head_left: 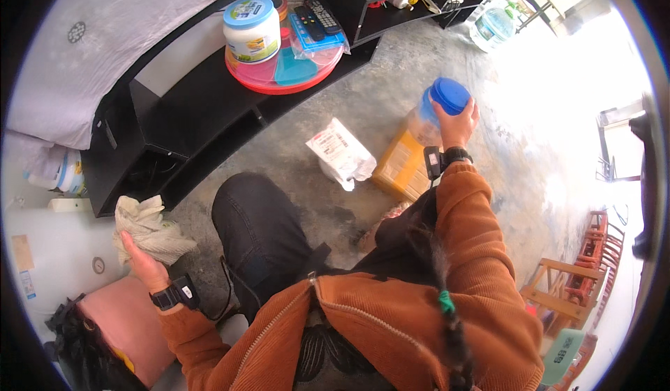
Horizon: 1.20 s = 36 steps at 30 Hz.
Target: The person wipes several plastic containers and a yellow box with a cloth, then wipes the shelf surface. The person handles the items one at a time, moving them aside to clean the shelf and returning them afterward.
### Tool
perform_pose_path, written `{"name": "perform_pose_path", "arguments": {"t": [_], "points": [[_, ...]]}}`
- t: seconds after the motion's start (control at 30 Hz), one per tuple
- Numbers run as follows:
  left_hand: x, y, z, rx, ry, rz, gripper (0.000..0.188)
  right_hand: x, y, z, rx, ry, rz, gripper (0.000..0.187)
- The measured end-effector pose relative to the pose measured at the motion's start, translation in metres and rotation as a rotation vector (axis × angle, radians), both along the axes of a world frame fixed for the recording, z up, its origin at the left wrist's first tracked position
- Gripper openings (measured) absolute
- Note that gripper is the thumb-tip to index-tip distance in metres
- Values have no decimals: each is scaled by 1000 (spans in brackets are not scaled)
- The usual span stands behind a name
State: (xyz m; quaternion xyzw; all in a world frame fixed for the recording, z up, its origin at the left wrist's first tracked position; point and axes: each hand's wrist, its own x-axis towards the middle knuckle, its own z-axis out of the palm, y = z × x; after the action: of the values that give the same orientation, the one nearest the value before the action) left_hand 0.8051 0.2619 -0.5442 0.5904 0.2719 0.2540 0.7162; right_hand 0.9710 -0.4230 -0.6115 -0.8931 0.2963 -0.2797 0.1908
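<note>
At the left, my left hand [146, 265] is closed on a crumpled beige cloth [150, 232], held off to the side by the black stand; part of its fingers is hidden by the cloth. Out to the front right, my right hand [457, 124] grips a clear plastic jar by its blue lid [451, 94]. The see-through body of the jar [423, 120] is over the far end of a taped cardboard box [399, 166]; whether it rests on the box I cannot tell. Beside the box lies a white plastic mailer with a label [340, 152].
A black low stand [209, 122] curves along the left and far side. On it are a red-rimmed round tray [283, 89], a white tub with a blue lid [252, 32] and remote controls [322, 18]. A large water bottle [493, 29] stands far right; wooden chairs [569, 283] are at the right.
</note>
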Motion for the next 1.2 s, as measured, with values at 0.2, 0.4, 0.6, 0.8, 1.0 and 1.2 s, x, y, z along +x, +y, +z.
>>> {"name": "perform_pose_path", "arguments": {"t": [0.2,0.4,0.6,0.8,1.0,1.2], "points": [[-5,7,-5,15,68,107,67,-8,-9,-35,-12,35,-105,109],[-5,8,-8,-13,130,101,72,-23,-26,-50,117,165,-217,118],[-1,20,-20,70,101,62,71,-29,-23,-19,197,416,-316,127],[3,52,-25,442,123,54,61,-24,-45,-10,82,554,-164,127],[32,40,38,634,66,-117,45,-8,-88,-39,89,685,-89,131],[71,25,110,741,82,80,45,-10,-98,-54,28,620,-30,127]]}}
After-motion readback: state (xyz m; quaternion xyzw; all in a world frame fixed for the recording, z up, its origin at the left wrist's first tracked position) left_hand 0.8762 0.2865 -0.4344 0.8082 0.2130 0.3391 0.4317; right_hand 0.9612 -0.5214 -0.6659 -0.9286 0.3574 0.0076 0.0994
